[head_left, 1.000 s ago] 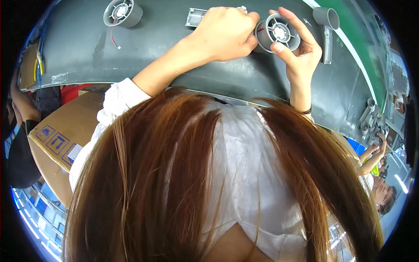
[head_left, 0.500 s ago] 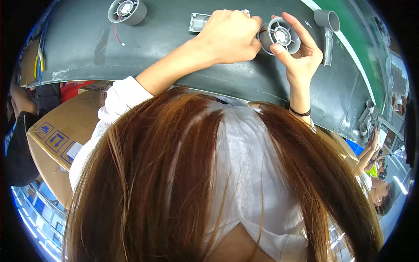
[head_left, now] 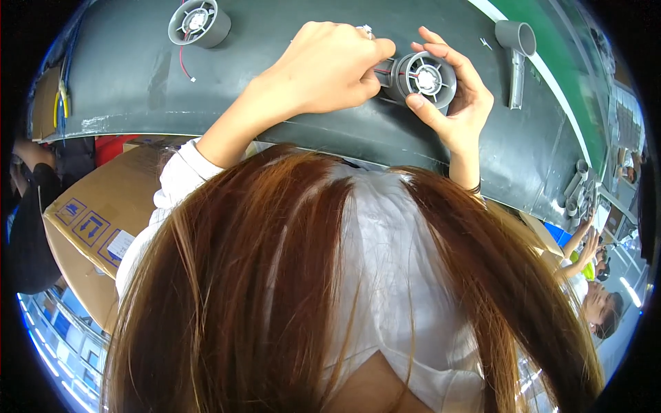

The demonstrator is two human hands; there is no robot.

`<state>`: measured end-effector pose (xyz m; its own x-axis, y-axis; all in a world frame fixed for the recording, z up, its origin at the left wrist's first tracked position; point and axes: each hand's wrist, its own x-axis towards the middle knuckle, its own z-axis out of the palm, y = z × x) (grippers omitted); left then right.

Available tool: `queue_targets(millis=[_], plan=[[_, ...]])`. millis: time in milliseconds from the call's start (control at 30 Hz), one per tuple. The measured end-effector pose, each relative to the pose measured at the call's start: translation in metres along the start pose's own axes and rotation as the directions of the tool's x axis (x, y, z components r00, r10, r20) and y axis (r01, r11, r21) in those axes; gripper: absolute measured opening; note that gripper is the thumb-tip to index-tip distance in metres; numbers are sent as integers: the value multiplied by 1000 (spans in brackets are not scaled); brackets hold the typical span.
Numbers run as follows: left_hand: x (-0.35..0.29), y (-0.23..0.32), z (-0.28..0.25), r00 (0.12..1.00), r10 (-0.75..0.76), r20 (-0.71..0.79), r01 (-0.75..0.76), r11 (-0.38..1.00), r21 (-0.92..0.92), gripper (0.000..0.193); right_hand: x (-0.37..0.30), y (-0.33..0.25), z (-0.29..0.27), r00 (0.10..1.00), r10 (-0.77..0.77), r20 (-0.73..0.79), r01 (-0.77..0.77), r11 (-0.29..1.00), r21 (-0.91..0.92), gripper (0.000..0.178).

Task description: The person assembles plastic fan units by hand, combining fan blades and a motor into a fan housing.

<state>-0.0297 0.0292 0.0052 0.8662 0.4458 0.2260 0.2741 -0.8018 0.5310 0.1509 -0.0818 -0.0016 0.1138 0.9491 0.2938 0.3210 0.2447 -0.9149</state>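
Observation:
Over the dark green belt my right hand [head_left: 465,96] curls its thumb and fingers round a grey round housing [head_left: 452,88] with a spoked fan [head_left: 428,80] inside its open end. My left hand [head_left: 330,65] is closed at the housing's left side, over the grey handle part [head_left: 387,74] that joins it. A short stretch of red wire shows between the hands. Most of the handle lies hidden behind my left hand. A small white connector [head_left: 365,30] sticks out just beyond my left knuckles.
Another grey fan housing [head_left: 217,29] with a red lead stands at the far left of the belt [head_left: 138,89]. At right lies a grey housing with a handle [head_left: 516,69]; more grey parts [head_left: 575,186] sit farther right. A cardboard box [head_left: 103,199] is left of me. Another person [head_left: 599,306] works at right.
Both hands have shifted left and slightly toward me with the fan housing. The handle end that stuck out left of my left hand is now hidden. The belt parts look nearly unmoved.

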Motion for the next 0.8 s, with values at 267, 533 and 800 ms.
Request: queue_targets(millis=[267,533,800], plan=[[-3,4,-6,999,30,26,-32,998,63,17,3,-18,4,995,80,-55,-89,978,-187,52],[-19,9,-6,999,-33,9,33,998,62,18,-5,-30,12,996,81,26,-71,956,-285,52],[-36,27,14,992,56,-114,-55,998,16,15,-41,-24,24,993,-14,-113,-12,974,-226,71]])
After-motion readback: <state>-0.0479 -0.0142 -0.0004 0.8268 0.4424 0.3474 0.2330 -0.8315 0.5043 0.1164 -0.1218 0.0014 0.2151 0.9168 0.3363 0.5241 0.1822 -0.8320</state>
